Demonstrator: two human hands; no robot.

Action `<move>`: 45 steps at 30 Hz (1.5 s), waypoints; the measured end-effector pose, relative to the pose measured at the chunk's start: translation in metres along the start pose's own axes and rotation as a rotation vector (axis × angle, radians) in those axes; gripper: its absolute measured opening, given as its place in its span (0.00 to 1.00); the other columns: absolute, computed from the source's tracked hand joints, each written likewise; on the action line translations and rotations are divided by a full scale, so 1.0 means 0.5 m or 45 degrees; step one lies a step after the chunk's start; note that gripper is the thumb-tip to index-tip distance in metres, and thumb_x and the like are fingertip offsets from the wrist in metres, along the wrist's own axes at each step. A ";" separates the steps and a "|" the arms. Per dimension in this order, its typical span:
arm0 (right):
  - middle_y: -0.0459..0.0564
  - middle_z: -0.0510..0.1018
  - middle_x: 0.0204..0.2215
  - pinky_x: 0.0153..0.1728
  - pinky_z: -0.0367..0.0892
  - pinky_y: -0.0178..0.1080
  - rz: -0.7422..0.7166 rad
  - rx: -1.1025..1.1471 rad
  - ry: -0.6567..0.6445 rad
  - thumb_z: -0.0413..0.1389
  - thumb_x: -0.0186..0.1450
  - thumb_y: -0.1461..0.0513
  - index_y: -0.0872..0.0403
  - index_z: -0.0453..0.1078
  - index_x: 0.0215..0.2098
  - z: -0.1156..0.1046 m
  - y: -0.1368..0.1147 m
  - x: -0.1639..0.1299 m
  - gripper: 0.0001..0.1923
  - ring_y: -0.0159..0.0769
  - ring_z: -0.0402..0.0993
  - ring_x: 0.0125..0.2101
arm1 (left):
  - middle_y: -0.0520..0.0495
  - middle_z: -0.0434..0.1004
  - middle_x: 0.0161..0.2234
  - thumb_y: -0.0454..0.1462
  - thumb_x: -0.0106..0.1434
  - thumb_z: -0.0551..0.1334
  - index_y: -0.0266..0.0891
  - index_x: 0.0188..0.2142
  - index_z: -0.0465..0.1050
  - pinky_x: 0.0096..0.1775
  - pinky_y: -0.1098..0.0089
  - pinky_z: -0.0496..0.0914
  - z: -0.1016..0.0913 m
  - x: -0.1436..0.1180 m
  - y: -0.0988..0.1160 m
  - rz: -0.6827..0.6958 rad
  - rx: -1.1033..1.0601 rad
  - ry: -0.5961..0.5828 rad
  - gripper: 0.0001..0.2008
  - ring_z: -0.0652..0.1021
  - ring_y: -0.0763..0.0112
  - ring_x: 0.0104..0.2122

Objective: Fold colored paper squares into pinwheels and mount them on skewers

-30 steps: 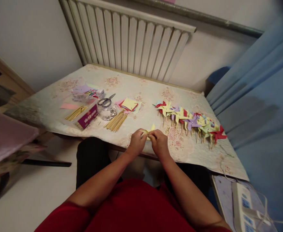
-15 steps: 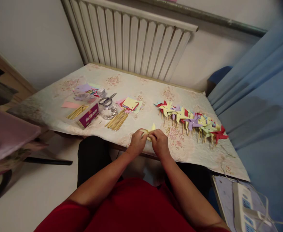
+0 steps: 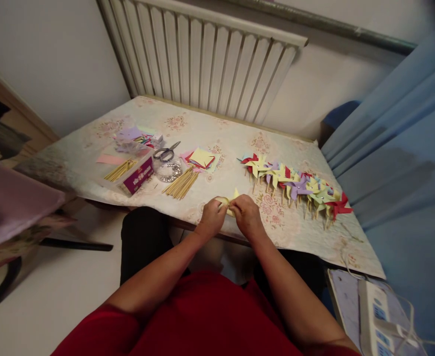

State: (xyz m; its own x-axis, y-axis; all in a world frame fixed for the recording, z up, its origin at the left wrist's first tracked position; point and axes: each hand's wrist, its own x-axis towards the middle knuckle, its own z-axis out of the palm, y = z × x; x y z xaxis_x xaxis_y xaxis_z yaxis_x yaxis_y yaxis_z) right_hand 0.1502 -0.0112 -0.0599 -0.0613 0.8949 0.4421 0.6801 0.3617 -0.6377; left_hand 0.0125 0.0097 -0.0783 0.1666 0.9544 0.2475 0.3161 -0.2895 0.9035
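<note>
Unmoved, yellow paper (image 3: 231,199) stays pinched between both hands' fingertips (image 3: 227,206).

Pale floral worktop (image 3: 217,133), bright paper colours

Yellow paper piece (image 3: 232,197); red, yellow, lilac pinwheels (image 3: 295,185); white ribbed radiator (image 3: 202,54); blue curtain (image 3: 406,163).

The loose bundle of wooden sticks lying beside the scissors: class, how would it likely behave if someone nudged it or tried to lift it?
The wooden sticks look thin and round, so a nudge would probably roll or scatter them across the table. Nothing visibly binds them, so lifting likely spills some. They seem stiff and light, perhaps easy to snap.
</note>
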 end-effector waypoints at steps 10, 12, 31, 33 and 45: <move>0.45 0.72 0.22 0.32 0.62 0.38 0.477 0.338 0.038 0.55 0.56 0.59 0.53 0.69 0.24 0.025 0.002 -0.010 0.06 0.36 0.66 0.26 | 0.51 0.70 0.27 0.31 0.60 0.55 0.38 0.26 0.68 0.36 0.71 0.64 0.001 -0.003 -0.009 -0.017 0.001 -0.006 0.07 0.71 0.71 0.31; 0.47 0.73 0.25 0.36 0.62 0.40 0.257 0.184 0.033 0.54 0.57 0.61 0.52 0.69 0.24 0.016 0.003 -0.005 0.06 0.37 0.67 0.30 | 0.51 0.71 0.27 0.31 0.60 0.56 0.38 0.26 0.68 0.36 0.71 0.64 0.001 -0.002 -0.010 -0.031 0.000 -0.007 0.07 0.71 0.71 0.31; 0.49 0.74 0.28 0.40 0.63 0.41 0.152 0.074 0.055 0.53 0.60 0.61 0.52 0.70 0.25 0.014 0.001 -0.008 0.07 0.39 0.68 0.34 | 0.51 0.71 0.28 0.33 0.60 0.55 0.38 0.26 0.67 0.36 0.71 0.64 -0.001 0.000 -0.008 -0.016 -0.034 -0.024 0.07 0.71 0.72 0.31; 0.47 0.74 0.25 0.35 0.64 0.39 0.358 0.241 0.083 0.54 0.59 0.60 0.52 0.69 0.25 0.022 0.001 -0.011 0.07 0.37 0.68 0.30 | 0.51 0.70 0.27 0.32 0.60 0.55 0.38 0.26 0.67 0.35 0.71 0.64 -0.001 0.001 -0.004 -0.020 -0.026 -0.022 0.07 0.70 0.72 0.30; 0.49 0.74 0.28 0.40 0.63 0.41 0.072 0.024 0.012 0.53 0.60 0.62 0.52 0.71 0.26 0.010 0.006 -0.007 0.07 0.39 0.69 0.34 | 0.50 0.72 0.28 0.32 0.60 0.56 0.37 0.27 0.69 0.38 0.70 0.65 -0.001 -0.001 -0.010 -0.042 -0.010 -0.020 0.06 0.72 0.71 0.32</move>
State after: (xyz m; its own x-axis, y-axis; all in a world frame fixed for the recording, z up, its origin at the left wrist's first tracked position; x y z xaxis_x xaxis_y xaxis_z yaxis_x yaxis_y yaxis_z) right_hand 0.1488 -0.0117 -0.0667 -0.0162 0.9115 0.4110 0.6683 0.3156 -0.6736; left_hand 0.0107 0.0105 -0.0827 0.1707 0.9622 0.2120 0.3141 -0.2571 0.9139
